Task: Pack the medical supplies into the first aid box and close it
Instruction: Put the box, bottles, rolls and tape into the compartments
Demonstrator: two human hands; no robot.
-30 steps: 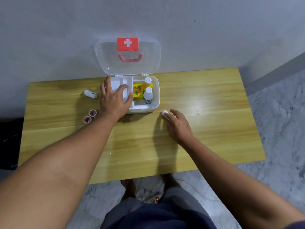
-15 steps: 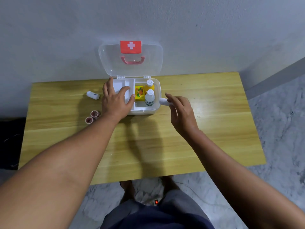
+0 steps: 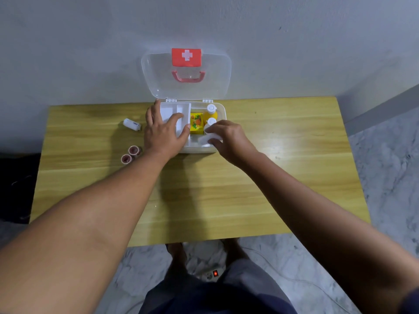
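Observation:
The white first aid box (image 3: 221, 109) stands open at the table's far edge, its clear lid (image 3: 186, 75) leaning against the wall. My left hand (image 3: 164, 133) lies spread on the white inner tray (image 3: 175, 109) at the box's left side. My right hand (image 3: 226, 139) holds a small white roll (image 3: 207, 138) over the front right of the box. Inside are a yellow packet (image 3: 196, 126), a yellow bottle (image 3: 212, 111) and a white-capped bottle (image 3: 210, 122), partly hidden by my fingers. A white tube (image 3: 132, 124) and two small red-cored tape rolls (image 3: 131, 154) lie on the table left of the box.
The wooden table (image 3: 283, 155) stands against a grey wall. A power strip (image 3: 210, 274) with a lit red switch sits on the marble floor by my feet. A dark object (image 3: 13, 186) lies off the table's left edge.
My right hand picked the white roll off the table right of the box and carried it left over the box's front right. My left hand stayed on the tray.

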